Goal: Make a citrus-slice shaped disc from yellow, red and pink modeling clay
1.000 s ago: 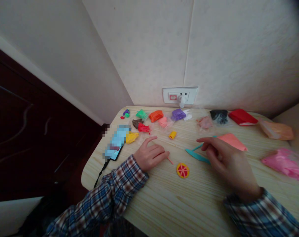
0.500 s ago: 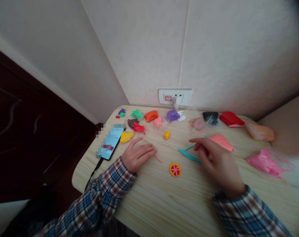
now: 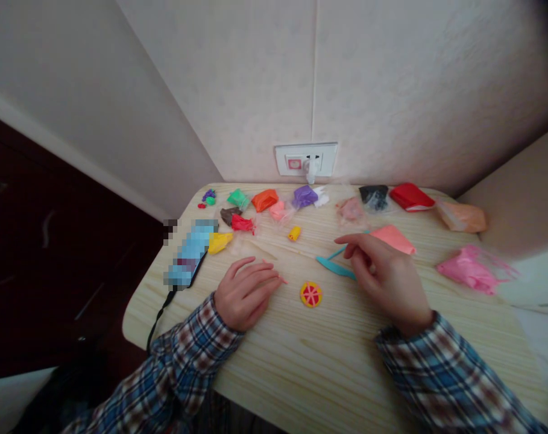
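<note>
My left hand (image 3: 246,294) lies palm down on the table (image 3: 328,374), its fingers stretched out flat over a thin pink clay strand (image 3: 283,280). Bits of the strand show past the fingertips; the rest is hidden beneath them. To the right of these fingers sits a small round clay piece (image 3: 310,294) with a yellow rim, a red middle and pink strips across it. My right hand (image 3: 386,278) rests by the blue plastic clay tools (image 3: 336,267), partly covering them. Its index finger points left, apart from the thumb, and the other fingers are curled. I see nothing held in it.
Bags of coloured clay line the back, including orange (image 3: 265,200), purple (image 3: 305,196) and red (image 3: 412,197). A small yellow clay roll (image 3: 294,233) lies mid-table. On the left is a phone (image 3: 193,253) with a black strap. Pink clay (image 3: 470,269) lies at right.
The view has swung a little, shifting everything left in the picture. My left hand has slid forward and right over the pink strand, so less of it shows. My right hand keeps its pose.
</note>
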Demonstrator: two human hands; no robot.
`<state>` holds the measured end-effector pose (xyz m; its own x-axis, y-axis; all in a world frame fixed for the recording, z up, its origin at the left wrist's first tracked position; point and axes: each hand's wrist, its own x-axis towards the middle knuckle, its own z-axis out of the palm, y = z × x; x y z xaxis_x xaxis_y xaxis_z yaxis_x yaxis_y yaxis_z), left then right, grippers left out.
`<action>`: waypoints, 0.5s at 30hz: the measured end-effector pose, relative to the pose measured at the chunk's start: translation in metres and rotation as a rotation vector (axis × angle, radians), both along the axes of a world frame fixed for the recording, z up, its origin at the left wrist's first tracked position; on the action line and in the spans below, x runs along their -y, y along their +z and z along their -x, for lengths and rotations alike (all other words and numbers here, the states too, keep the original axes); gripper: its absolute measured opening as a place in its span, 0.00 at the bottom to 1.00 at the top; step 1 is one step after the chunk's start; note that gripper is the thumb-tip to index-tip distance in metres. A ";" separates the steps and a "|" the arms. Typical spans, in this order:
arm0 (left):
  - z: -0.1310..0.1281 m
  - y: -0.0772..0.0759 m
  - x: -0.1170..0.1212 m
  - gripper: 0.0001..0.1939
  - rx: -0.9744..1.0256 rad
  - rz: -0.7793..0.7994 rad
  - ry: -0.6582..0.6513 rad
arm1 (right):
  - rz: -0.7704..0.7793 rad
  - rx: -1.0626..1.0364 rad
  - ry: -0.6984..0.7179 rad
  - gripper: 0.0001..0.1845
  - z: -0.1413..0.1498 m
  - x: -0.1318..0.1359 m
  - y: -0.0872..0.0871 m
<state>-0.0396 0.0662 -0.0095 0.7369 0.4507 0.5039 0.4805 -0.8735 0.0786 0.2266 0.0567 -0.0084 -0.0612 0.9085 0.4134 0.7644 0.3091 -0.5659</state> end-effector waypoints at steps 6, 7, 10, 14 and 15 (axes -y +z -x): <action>-0.004 0.005 0.002 0.14 0.000 0.025 0.020 | 0.014 0.013 0.010 0.13 0.001 0.000 0.002; -0.006 0.005 0.002 0.14 0.001 0.024 0.015 | 0.014 0.014 0.005 0.13 0.000 0.000 0.002; -0.009 0.004 0.004 0.14 -0.004 0.034 0.020 | 0.026 0.013 -0.002 0.13 0.000 0.000 0.002; -0.011 0.002 0.006 0.15 -0.017 0.041 0.048 | 0.046 0.010 0.003 0.13 0.000 0.000 0.001; -0.010 0.001 0.005 0.15 -0.014 0.036 0.052 | 0.047 0.009 0.006 0.13 0.000 0.000 0.001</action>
